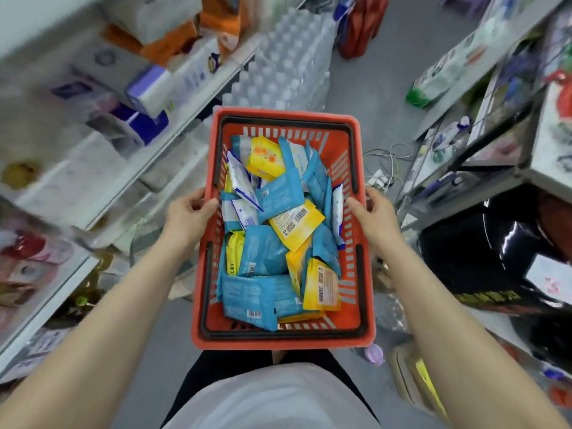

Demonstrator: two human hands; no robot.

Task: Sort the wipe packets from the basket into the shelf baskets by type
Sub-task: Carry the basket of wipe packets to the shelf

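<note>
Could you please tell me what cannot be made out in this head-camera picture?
- Left shelves, head view: motion blur; shelf baskets cannot be picked out.
- Lower wipe packets: buried under upper ones in the orange basket.
- Left hand and right hand: fingertips tucked out of sight under the basket's rim.

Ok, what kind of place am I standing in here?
Probably a small shop aisle, or its stockroom: shelves on both sides hold packaged goods like tissue packs, shrink-wrapped cases of bottled water sit stacked on the floor, and a red shopping basket holds wipe packets.
</note>
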